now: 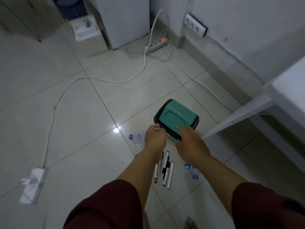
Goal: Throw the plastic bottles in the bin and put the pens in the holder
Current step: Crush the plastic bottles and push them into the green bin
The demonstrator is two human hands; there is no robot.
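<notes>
Dim, greyish indoor light, a ceiling-lamp glare spot on the glossy floor tiles [116, 129], soft blur, perhaps wide-angle bending at the edges.

This looks like a room in a home, dimly lit. The floor [92, 123] is glossy pale tile, and past the fingers [156, 127] a small white fridge [125, 22] stands against the wall. To the right of it a power strip [157, 44] with a red light lies on the floor, white cables [54, 113] trailing from it. A row of wall sockets [195, 25] sits low on the wall, and a white plastic table [272, 100] stands to the right of the fingers.
</notes>
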